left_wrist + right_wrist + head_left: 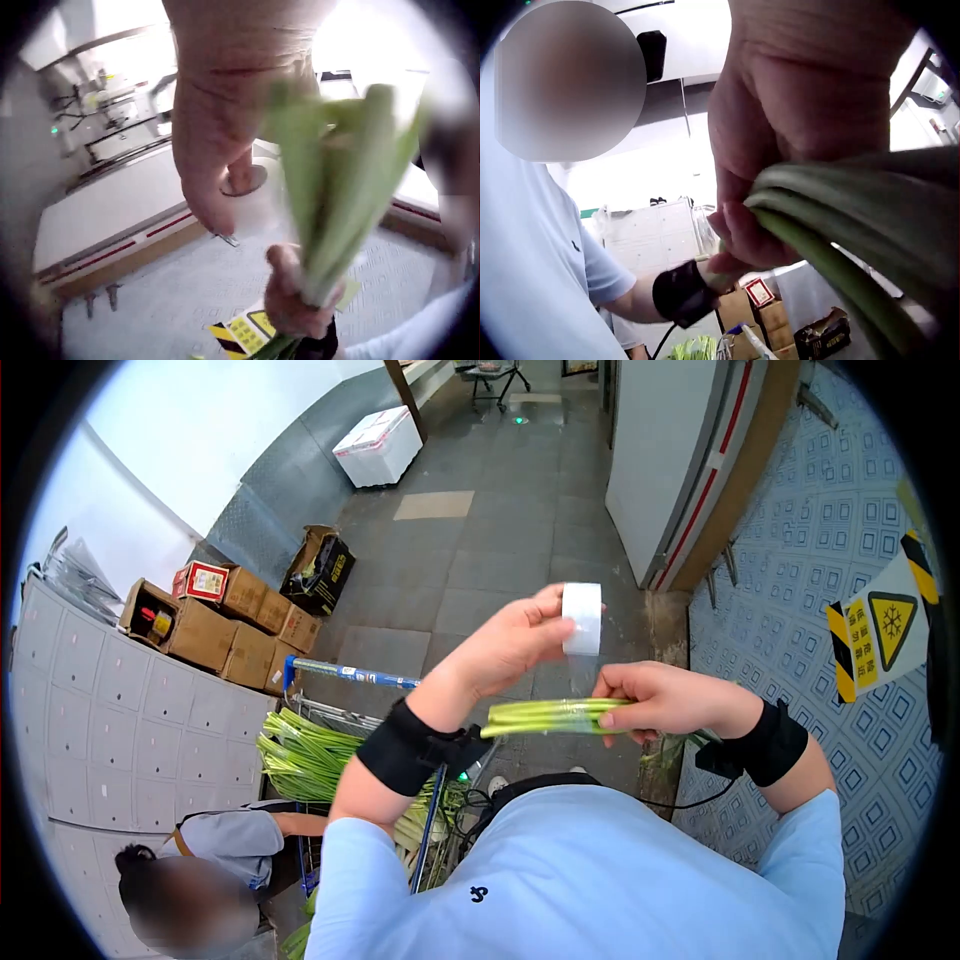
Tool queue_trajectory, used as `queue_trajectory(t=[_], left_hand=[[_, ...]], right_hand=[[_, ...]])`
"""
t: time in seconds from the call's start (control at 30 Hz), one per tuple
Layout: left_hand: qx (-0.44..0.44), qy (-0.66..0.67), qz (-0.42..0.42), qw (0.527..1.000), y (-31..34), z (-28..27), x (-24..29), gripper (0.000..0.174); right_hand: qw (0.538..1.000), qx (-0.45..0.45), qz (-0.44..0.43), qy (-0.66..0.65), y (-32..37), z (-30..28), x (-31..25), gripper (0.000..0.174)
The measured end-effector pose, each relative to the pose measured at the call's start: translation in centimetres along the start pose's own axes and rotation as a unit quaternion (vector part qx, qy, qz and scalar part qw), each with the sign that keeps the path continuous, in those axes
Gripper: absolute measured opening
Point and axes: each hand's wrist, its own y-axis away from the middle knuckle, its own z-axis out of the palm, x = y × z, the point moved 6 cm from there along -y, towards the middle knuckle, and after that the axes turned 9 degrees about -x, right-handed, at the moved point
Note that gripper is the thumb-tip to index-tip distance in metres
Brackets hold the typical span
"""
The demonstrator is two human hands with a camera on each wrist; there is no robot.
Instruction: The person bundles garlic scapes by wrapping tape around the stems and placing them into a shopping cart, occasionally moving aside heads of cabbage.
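In the head view my left hand [510, 645] grips a roll of clear tape [582, 618], thumb and fingers on its side. A strip of clear tape [583, 672] runs down from the roll to a bunch of green vegetable stalks [510, 718]. My right hand [668, 698] holds that bunch, its cut ends pointing left; tape shows around the stalks beside the fingertips. The left wrist view has the bunch [330, 180] close to the camera, with the roll behind it. Longer green leaves [877, 225] trail from my right hand in the right wrist view.
A blue-handled cart with more green stalks [310, 755] stands at my left. Another person [225, 850] is beside it. Cardboard boxes [225, 625] and a white foam box [378, 445] line the left wall. At right are an open door [665, 460] and a warning sign [888, 625].
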Motion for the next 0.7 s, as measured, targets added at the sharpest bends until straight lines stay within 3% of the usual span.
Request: queue_trajectory(t=[0.07,0.1,0.2,0.33,0.4,0.47,0.57,0.67,0.7], left_hand=[[-0.009,-0.304,0.025,0.952,-0.2,1.8,3.0,0.036],[-0.005,-0.295,0.063,0.953,0.0,3.2,3.9,0.024],[-0.009,-0.524,0.191,0.83,1.5,6.2,5.8,0.025],[0.08,-0.449,0.255,0.853,4.4,5.2,2.5,0.022],[0.132,-0.42,0.228,0.868,5.0,4.7,-0.1,0.021],[0.2,-0.345,0.271,0.876,5.7,3.6,-3.3,0.021],[0.185,-0.254,0.227,0.922,5.6,2.7,-5.3,0.027],[0.091,-0.018,0.042,0.995,5.2,2.8,-5.8,0.036],[0.003,0.027,0.035,0.999,5.2,2.1,-6.0,0.042]], right_hand=[[0.999,0.051,0.009,0.011,-0.6,-1.0,1.2,0.02],[0.997,0.073,-0.007,-0.022,-1.0,-1.8,1.9,0.019],[0.985,0.082,-0.071,-0.131,-1.6,-3.7,2.2,0.017],[0.968,0.135,-0.123,-0.173,-0.8,-5.9,0.4,0.018],[0.966,0.133,-0.138,-0.172,-0.4,-5.6,-1.1,0.017],[0.966,0.117,-0.148,-0.178,-0.4,-5.0,-2.1,0.018],[0.967,0.096,-0.157,-0.175,-0.6,-3.8,-3.2,0.019],[0.968,0.084,-0.164,-0.173,-0.5,-3.8,-3.5,0.019],[0.966,0.085,-0.168,-0.177,-0.5,-4.2,-3.2,0.019]])
